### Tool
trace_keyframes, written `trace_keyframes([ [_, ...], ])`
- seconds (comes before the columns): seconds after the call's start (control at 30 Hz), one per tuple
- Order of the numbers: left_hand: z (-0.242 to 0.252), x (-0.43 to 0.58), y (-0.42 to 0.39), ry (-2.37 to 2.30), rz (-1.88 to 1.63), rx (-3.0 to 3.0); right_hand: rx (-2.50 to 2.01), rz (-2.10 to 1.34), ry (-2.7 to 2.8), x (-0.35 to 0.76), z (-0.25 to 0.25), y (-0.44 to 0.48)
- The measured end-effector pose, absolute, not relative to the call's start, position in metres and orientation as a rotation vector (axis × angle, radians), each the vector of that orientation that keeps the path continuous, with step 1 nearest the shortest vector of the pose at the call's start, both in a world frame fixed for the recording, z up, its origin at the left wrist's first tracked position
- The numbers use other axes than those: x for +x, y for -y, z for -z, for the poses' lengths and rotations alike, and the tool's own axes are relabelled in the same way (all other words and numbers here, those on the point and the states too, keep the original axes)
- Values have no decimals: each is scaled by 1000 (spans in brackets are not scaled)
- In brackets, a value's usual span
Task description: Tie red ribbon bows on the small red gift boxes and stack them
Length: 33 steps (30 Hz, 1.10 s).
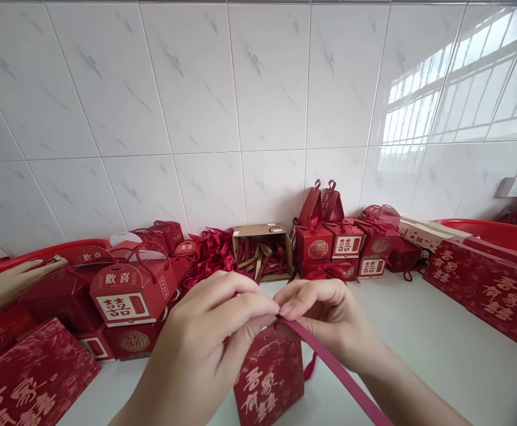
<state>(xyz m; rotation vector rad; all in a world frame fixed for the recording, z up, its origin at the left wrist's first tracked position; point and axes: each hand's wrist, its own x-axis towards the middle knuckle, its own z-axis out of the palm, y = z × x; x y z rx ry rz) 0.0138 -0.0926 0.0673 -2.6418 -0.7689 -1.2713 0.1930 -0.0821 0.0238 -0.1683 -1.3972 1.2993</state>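
Observation:
Just above a dark red gift box (271, 373) with pale characters, my two hands meet at its top edge. The fingers of my left hand (216, 331) are pinched together on a flat dark red ribbon (338, 370). My right hand (329, 310) grips the same ribbon between thumb and forefinger, and a long end trails down to the lower right. A small hole shows near the box's top, and a red tassel (310, 367) hangs at its right side. My fingers partly hide the top of the box and the ribbon there.
Stacked red boxes (129, 290) stand on the left, where another person's hand (19, 281) reaches in. A carton (241, 248) of ribbon pieces and a ribbon heap (212, 254) lie by the tiled wall. More boxes (316, 245) stand right; flat printed cartons (484, 290) lie beyond.

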Motion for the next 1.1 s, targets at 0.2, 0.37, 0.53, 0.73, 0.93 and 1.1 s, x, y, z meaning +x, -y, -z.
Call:
trace_keyframes([
  [0.2,-59,18,88,813,1284,-2472,-259,-1135,1351,194,-25,83],
  [0.37,-57,26,87,816,1343,-2407,-355,-839,1381,194,-26,83],
  [0.53,-56,29,87,926,1449,-2481,-358,-812,1401,196,-27,83],
  [0.73,-36,3,87,1560,910,-2684,-406,-941,1468,212,-31,86],
  [0.93,-27,-9,68,1742,482,-2944,-393,-810,1520,231,-35,88],
  [1.1,-43,-4,55,1601,1000,-2902,-454,-789,1533,234,-37,88],
])
